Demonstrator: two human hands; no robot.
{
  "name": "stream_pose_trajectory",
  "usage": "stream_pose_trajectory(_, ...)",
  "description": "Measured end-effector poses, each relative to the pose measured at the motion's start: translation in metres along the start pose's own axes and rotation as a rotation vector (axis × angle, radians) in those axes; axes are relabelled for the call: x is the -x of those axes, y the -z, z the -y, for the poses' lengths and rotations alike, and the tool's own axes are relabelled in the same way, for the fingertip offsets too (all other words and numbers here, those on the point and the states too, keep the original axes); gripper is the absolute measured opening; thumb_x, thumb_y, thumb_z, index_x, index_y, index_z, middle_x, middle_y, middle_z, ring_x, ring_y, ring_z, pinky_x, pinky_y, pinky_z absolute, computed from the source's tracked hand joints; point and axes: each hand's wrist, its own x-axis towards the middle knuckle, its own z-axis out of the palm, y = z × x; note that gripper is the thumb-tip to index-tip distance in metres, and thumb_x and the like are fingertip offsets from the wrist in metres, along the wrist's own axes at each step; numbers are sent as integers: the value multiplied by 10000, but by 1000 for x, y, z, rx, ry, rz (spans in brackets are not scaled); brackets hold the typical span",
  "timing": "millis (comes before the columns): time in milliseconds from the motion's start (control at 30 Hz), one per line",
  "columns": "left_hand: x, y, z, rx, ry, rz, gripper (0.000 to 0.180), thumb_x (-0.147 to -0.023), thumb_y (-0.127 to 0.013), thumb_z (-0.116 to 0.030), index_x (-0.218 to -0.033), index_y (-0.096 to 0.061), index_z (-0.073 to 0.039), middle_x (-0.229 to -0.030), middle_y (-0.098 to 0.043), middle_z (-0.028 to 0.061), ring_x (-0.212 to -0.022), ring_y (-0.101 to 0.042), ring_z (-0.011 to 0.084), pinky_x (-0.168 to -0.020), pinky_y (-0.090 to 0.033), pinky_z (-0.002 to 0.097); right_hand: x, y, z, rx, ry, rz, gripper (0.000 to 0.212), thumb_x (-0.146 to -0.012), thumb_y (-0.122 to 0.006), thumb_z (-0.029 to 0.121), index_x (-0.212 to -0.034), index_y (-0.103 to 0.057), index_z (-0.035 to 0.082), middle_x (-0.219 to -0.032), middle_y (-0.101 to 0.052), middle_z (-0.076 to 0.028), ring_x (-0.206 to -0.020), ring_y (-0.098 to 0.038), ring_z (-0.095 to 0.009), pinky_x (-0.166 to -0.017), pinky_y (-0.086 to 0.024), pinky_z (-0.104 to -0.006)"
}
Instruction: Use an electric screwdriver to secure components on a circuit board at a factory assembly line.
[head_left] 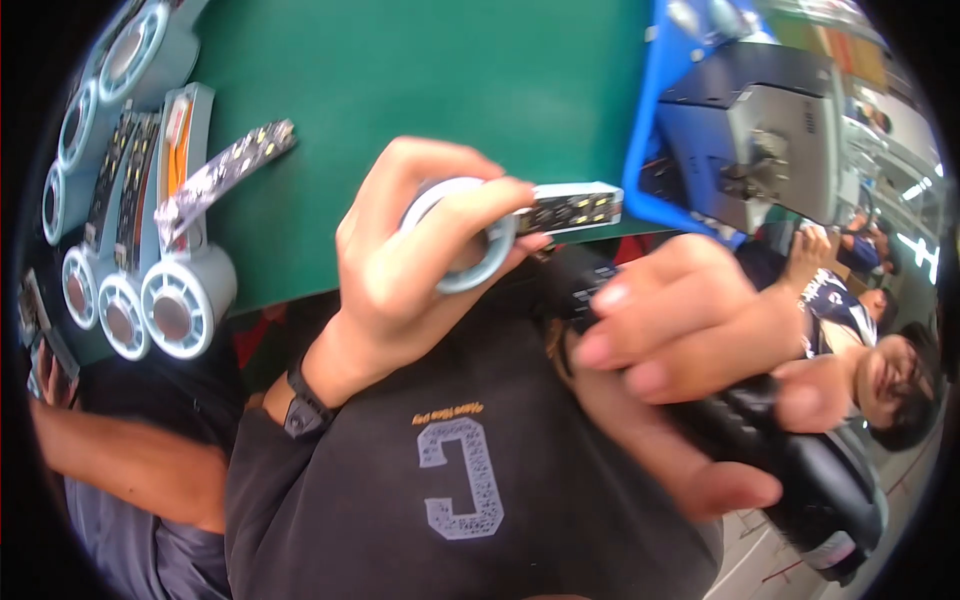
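My left hand (385,265) is closed around the round end of a light blue part (490,258), a ring-shaped head with a narrow arm. A dark circuit strip with small yellowish squares (580,209) lies along that arm, which points right. Gripped in my right hand (690,320) is a black power screwdriver (825,490). Its front end reaches close to the part, next to my left fingertips; the tip itself is blurred and partly hidden, so contact cannot be made out.
On the green table (420,80), several similar light blue parts (185,310) stand at the left. A loose circuit strip (225,175) leans across one. A blue tray (640,130) with a grey and black machine (770,130) sits at the right. Other people are at both sides.
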Motion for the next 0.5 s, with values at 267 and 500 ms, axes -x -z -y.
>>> stream_pose_trajectory(267, -4, 6, -19, -24, 15, 73, 510, -649, -900, 52, -1121, -739, -54, -1065, -643, 128, -884, -696, 285, -709, -577, 365, 0, -2, -6, -44, 137, -58, 566, -1042, -645, 469, -1306, -364, 55, -755, -626, -123, -507, -615, -245, -493, -544, -367)
stream_pose_trajectory(500, -3, 8, -17, -88, 15, 121, 551, -645, -873, 91, -1155, -719, -50, -1067, -643, 134, -924, -695, 294, -749, -574, 374, 15, -2, 0, -123, 82, -196, 559, -1013, -706, 375, -1329, -370, 58, -785, -643, -141, -530, -609, -247, -529, -542, -349)
